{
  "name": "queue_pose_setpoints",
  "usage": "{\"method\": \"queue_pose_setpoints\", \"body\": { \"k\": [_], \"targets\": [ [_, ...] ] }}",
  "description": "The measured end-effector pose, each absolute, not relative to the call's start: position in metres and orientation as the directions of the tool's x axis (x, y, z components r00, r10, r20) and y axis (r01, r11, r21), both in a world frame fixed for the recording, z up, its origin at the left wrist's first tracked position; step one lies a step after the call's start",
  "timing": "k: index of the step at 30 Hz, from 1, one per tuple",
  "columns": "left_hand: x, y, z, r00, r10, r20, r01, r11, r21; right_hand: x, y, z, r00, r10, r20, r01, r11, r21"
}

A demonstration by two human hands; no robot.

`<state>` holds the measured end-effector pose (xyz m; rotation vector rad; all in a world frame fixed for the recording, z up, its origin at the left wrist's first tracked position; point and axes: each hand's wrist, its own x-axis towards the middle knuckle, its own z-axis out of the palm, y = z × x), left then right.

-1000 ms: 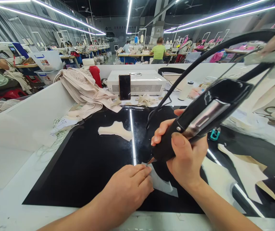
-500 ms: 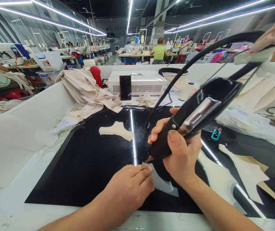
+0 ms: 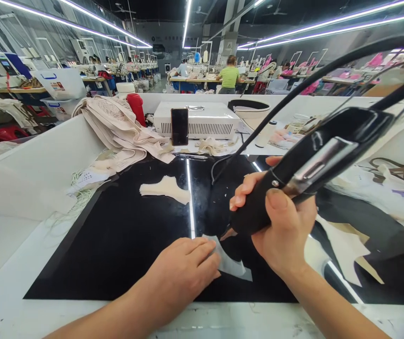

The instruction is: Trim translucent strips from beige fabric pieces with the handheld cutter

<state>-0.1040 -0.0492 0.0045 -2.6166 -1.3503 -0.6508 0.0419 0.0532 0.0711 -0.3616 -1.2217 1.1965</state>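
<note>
My right hand [image 3: 279, 230] is closed round a black corded hand tool [image 3: 304, 169], which looks like a hot knife with a silver lever and a copper-coloured tip. The tool slants down to the left, its tip just right of a pale, translucent curved fabric piece [image 3: 230, 263]. Whether the tip touches the fabric, I cannot tell. With fingers together, my left hand [image 3: 184, 270] presses the left end of that fabric onto a shiny black board [image 3: 110, 249]. My fingers cover part of the piece.
A cream cut piece [image 3: 165, 189] lies further back on the board, and more cut pieces [image 3: 345, 254] lie at right. Behind stand a phone [image 3: 180, 127], a white vented box [image 3: 211, 120] and heaped fabric [image 3: 113, 125]. The tool's black cable [image 3: 286, 94] arches across.
My right hand and the tool have moved to the right, and the tip now sits further from my left fingers. My left hand still presses the fabric. The whole view has shifted a little.
</note>
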Motion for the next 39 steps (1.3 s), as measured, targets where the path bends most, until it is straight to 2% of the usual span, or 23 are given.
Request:
{"method": "queue_pose_setpoints", "body": {
  "k": [8,17,23,29,39],
  "targets": [
    [-0.107,-0.052,0.010,0.527,0.744,0.410,0.793,-0.604,0.076,0.084,0.034,0.075,-0.194,0.841,0.505,-0.439,0.385,-0.811],
    [-0.109,-0.049,0.017,0.551,0.720,0.422,0.788,-0.615,0.021,0.106,0.030,0.081,-0.070,0.875,0.479,-0.412,0.412,-0.813],
    [-0.103,-0.051,0.016,0.588,0.649,0.482,0.748,-0.663,-0.021,0.098,0.025,0.073,-0.113,0.856,0.505,-0.438,0.413,-0.799],
    [-0.091,-0.049,0.014,0.655,0.658,0.372,0.699,-0.714,0.032,0.095,0.024,0.069,-0.128,0.848,0.515,-0.466,0.407,-0.786],
    [-0.089,-0.047,0.010,0.644,0.676,0.358,0.706,-0.706,0.062,0.092,0.024,0.063,-0.141,0.855,0.500,-0.458,0.391,-0.798]
  ]
}}
